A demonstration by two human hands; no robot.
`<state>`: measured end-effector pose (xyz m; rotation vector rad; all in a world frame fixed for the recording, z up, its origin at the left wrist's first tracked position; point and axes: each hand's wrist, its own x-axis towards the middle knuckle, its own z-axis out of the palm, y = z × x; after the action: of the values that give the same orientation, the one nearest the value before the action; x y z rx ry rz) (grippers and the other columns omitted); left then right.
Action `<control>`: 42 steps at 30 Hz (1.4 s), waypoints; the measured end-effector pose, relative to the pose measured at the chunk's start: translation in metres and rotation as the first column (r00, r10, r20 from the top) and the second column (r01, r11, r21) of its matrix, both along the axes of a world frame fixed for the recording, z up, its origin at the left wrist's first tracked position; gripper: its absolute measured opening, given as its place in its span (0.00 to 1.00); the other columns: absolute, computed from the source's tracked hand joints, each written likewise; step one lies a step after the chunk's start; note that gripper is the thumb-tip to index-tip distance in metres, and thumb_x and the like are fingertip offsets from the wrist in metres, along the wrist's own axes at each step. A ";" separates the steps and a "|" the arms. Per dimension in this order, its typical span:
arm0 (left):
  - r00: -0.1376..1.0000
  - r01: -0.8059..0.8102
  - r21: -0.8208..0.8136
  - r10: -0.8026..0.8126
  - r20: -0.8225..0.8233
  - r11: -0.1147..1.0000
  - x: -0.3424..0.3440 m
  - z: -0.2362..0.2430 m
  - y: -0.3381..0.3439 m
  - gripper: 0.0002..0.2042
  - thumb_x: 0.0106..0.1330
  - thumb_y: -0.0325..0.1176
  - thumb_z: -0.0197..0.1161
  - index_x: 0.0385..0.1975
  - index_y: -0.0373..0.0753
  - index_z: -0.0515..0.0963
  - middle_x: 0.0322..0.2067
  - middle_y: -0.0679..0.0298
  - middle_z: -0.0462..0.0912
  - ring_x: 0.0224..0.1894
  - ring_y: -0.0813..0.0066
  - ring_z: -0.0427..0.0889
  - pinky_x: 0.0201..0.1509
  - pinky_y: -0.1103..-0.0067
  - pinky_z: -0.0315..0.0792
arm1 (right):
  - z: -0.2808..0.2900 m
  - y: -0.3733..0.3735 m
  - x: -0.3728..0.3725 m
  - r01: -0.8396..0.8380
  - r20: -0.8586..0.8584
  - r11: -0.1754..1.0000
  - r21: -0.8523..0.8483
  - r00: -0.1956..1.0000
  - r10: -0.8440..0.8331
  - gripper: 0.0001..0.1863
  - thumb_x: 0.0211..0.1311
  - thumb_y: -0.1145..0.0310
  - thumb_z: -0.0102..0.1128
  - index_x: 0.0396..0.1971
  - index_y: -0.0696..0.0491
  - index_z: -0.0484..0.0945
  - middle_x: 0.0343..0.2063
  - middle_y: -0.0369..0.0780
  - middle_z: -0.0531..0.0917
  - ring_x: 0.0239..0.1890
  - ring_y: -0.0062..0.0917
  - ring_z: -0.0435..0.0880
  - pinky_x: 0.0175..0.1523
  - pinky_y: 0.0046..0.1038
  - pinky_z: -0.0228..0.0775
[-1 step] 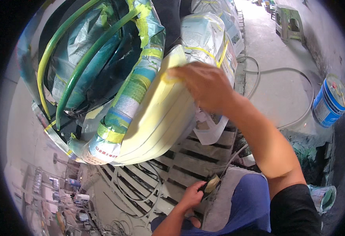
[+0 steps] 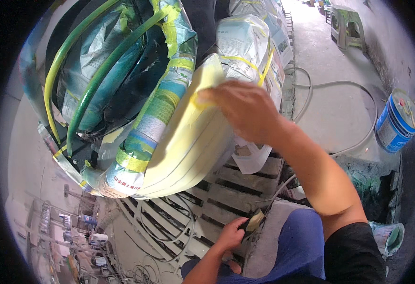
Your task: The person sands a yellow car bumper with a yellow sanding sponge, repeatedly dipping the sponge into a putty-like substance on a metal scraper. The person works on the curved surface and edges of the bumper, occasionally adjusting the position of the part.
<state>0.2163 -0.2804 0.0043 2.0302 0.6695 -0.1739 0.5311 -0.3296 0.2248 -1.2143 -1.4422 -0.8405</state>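
My right hand (image 2: pixel 245 108), blurred by motion, reaches over a long curved panel (image 2: pixel 183 146). Pinched in its fingers is a small yellow piece (image 2: pixel 200 100), pressed against the panel's pale yellow, smooth surface; its exact kind is unclear. Thin dark lines run along the panel. Beside the panel on its left runs a tube-like frame wrapped in newspaper and yellow-green tape (image 2: pixel 155 128). Lower down, near my knee, my left hand (image 2: pixel 231 235) is closed round a dark-handled tool with a tan flat part (image 2: pixel 254 221); its kind cannot be made out.
Green curved bars (image 2: pixel 91 90) stand at upper left. Paper-wrapped parts (image 2: pixel 245 42) lie beyond the panel. A slatted pallet (image 2: pixel 226 206) is underneath. A hose (image 2: pixel 354 84) loops across the floor, near a blue paint bucket (image 2: pixel 397 123), a stool (image 2: pixel 347 28) and an open can (image 2: pixel 389 239).
My right hand and the yellow piece have slid slightly down and left along the panel. My left hand keeps its place.
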 end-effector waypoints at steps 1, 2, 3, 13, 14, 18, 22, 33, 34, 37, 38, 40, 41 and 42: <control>1.000 0.015 -0.001 -0.015 -0.017 1.000 0.004 0.002 0.001 0.23 0.54 0.25 0.48 0.53 0.34 0.73 0.55 0.50 0.74 0.59 0.57 0.73 0.63 0.74 0.65 | -0.004 -0.004 -0.007 -0.037 0.000 0.999 -0.012 0.999 0.037 0.21 0.49 0.79 0.54 0.47 0.52 0.76 0.36 0.39 0.83 0.40 0.33 0.82 0.44 0.31 0.75; 0.999 0.020 0.020 -0.019 -0.029 1.000 0.006 0.004 0.000 0.23 0.54 0.25 0.48 0.53 0.34 0.73 0.55 0.50 0.74 0.59 0.57 0.73 0.63 0.74 0.65 | -0.007 -0.007 -0.013 -0.073 -0.001 0.997 -0.024 0.997 0.073 0.20 0.49 0.79 0.53 0.46 0.53 0.76 0.36 0.39 0.83 0.39 0.33 0.82 0.44 0.31 0.75; 0.999 0.025 0.040 -0.024 -0.042 0.999 0.008 0.007 -0.002 0.23 0.54 0.25 0.48 0.53 0.34 0.73 0.55 0.50 0.74 0.59 0.57 0.73 0.63 0.74 0.65 | -0.009 -0.012 -0.016 -0.101 -0.022 0.994 -0.045 0.995 0.100 0.20 0.49 0.80 0.53 0.45 0.53 0.76 0.35 0.39 0.83 0.39 0.33 0.82 0.44 0.31 0.76; 1.000 0.009 0.058 -0.010 0.003 0.998 0.002 0.011 -0.003 0.23 0.53 0.25 0.49 0.52 0.34 0.74 0.54 0.50 0.75 0.58 0.57 0.74 0.62 0.74 0.66 | 0.012 -0.003 0.059 0.162 0.033 0.985 0.052 0.986 -0.164 0.18 0.52 0.81 0.54 0.45 0.53 0.77 0.38 0.42 0.83 0.41 0.36 0.82 0.47 0.33 0.74; 1.000 -0.006 0.038 0.007 -0.006 0.999 0.002 0.012 -0.003 0.23 0.54 0.25 0.49 0.53 0.33 0.73 0.54 0.51 0.75 0.57 0.59 0.74 0.61 0.74 0.66 | 0.014 0.000 0.063 0.168 0.073 0.983 0.068 0.982 -0.173 0.17 0.54 0.81 0.54 0.44 0.54 0.78 0.39 0.43 0.83 0.42 0.37 0.82 0.48 0.33 0.74; 1.000 0.003 0.038 -0.002 -0.016 0.999 0.000 0.013 -0.001 0.24 0.55 0.24 0.49 0.55 0.33 0.71 0.54 0.53 0.75 0.57 0.63 0.74 0.60 0.74 0.67 | 0.023 0.006 0.070 0.137 0.142 0.986 0.094 0.979 -0.149 0.18 0.53 0.81 0.53 0.45 0.54 0.78 0.39 0.43 0.83 0.43 0.38 0.81 0.49 0.33 0.73; 0.999 0.043 0.031 -0.043 0.012 0.999 -0.006 -0.002 0.006 0.25 0.54 0.24 0.48 0.55 0.32 0.71 0.54 0.53 0.75 0.56 0.63 0.74 0.59 0.74 0.67 | 0.026 0.015 0.071 -0.039 0.154 0.993 0.108 0.988 0.022 0.20 0.49 0.82 0.54 0.44 0.52 0.78 0.38 0.41 0.83 0.41 0.37 0.81 0.48 0.33 0.73; 1.000 0.030 0.047 -0.029 -0.010 0.998 -0.003 0.002 0.003 0.24 0.54 0.24 0.48 0.55 0.32 0.71 0.54 0.54 0.75 0.56 0.63 0.74 0.60 0.74 0.67 | 0.017 -0.013 0.055 0.006 0.004 0.995 -0.100 1.000 -0.006 0.19 0.50 0.83 0.51 0.44 0.53 0.77 0.36 0.44 0.82 0.41 0.42 0.80 0.46 0.37 0.73; 0.999 0.033 0.056 -0.032 -0.019 0.998 -0.001 0.007 0.002 0.24 0.54 0.24 0.48 0.55 0.32 0.71 0.54 0.54 0.75 0.56 0.63 0.74 0.60 0.75 0.67 | 0.020 -0.008 0.063 0.028 0.025 0.997 -0.068 0.999 -0.027 0.18 0.53 0.83 0.51 0.44 0.54 0.77 0.37 0.44 0.82 0.41 0.42 0.80 0.46 0.37 0.73; 0.999 0.033 0.071 -0.031 -0.030 0.997 0.000 0.012 0.000 0.24 0.54 0.24 0.49 0.54 0.32 0.72 0.54 0.54 0.75 0.57 0.63 0.74 0.60 0.75 0.66 | 0.027 0.003 0.075 0.071 0.071 0.997 -0.021 0.995 -0.069 0.16 0.55 0.82 0.52 0.43 0.54 0.77 0.38 0.44 0.82 0.42 0.42 0.81 0.46 0.37 0.73; 0.999 0.031 0.070 -0.029 -0.025 0.997 0.000 0.012 -0.001 0.24 0.54 0.24 0.49 0.54 0.33 0.72 0.54 0.54 0.75 0.57 0.63 0.74 0.60 0.75 0.66 | 0.028 0.006 0.077 0.079 0.083 0.997 -0.014 0.993 -0.078 0.16 0.55 0.82 0.52 0.43 0.54 0.77 0.38 0.44 0.82 0.42 0.42 0.80 0.46 0.37 0.73; 1.000 0.027 0.066 -0.026 -0.013 0.997 -0.001 0.012 -0.001 0.24 0.54 0.24 0.49 0.54 0.33 0.72 0.54 0.54 0.75 0.57 0.62 0.74 0.60 0.74 0.66 | 0.028 0.007 0.079 0.075 0.054 0.996 -0.047 0.996 -0.072 0.16 0.55 0.82 0.52 0.44 0.54 0.77 0.39 0.44 0.82 0.43 0.41 0.80 0.47 0.36 0.73; 1.000 0.030 0.073 -0.029 -0.009 0.997 -0.001 0.012 -0.001 0.24 0.54 0.24 0.49 0.54 0.33 0.72 0.54 0.53 0.75 0.57 0.62 0.74 0.60 0.74 0.66 | 0.027 0.008 0.079 0.073 0.040 0.995 -0.064 0.997 -0.071 0.16 0.55 0.83 0.52 0.44 0.54 0.77 0.39 0.44 0.82 0.44 0.41 0.80 0.47 0.36 0.73; 0.999 0.034 0.080 -0.034 -0.005 0.996 -0.001 0.012 -0.001 0.24 0.54 0.24 0.49 0.54 0.33 0.72 0.54 0.53 0.75 0.57 0.61 0.74 0.60 0.74 0.66 | 0.024 0.007 0.077 0.067 0.018 0.995 -0.079 0.998 -0.066 0.16 0.55 0.83 0.52 0.44 0.54 0.77 0.39 0.44 0.82 0.44 0.41 0.81 0.47 0.35 0.73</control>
<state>0.2157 -0.2810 0.0163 2.1196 0.6539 -0.1727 0.6081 -0.3227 0.2484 -1.3248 -1.4665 -0.8462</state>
